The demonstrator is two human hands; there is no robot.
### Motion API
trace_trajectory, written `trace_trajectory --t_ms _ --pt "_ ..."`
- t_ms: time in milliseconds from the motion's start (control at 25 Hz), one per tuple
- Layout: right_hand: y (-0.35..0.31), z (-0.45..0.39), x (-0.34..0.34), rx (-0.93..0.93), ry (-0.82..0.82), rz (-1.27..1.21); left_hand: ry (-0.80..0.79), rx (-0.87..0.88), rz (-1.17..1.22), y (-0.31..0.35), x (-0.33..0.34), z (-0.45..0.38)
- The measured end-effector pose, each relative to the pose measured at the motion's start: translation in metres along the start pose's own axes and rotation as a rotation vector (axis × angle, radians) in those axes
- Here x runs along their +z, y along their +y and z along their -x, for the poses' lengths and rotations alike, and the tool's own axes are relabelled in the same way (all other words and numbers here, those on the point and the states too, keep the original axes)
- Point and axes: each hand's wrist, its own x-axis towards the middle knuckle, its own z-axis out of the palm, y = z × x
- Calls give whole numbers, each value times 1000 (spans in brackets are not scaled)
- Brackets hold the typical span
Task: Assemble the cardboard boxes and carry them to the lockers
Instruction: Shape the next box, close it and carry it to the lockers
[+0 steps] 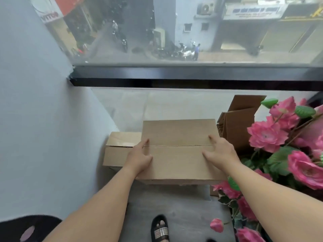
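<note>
Both hands are down flat on the box (pixel 178 151), one at each end of the centre seam. I read this as holding the two top flaps shut so they don't spring up. Left hand (pixel 139 157): fingers straight and spread, index along the seam. Right hand (pixel 221 151): same, fingers spread, pressing. The box sits between them. A second box (pixel 118 149) lies just outside my left hand, its flap loose. Folded cardboard (pixel 236 124) stands beyond my right hand, flowers (pixel 283 133) further out. Lockers not in view.
</note>
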Motion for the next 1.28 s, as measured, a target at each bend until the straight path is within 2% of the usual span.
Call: trace_trajectory --t_ms 160,400,600,920,1280 --pt "27 -55 46 109 -17 -6 -87 -16 -39 -36 40 -68" --pt "83 -135 111 140 16 24 -121 -8 -88 -79 110 -165" --pt "123 -191 168 151 -71 38 -139 -58 -153 -124 166 -219" --pt "138 -227 212 209 -104 30 -127 -32 -379 -150 200 -259" --pt "145 -236 222 170 -54 49 -59 15 -473 -151 209 -263"
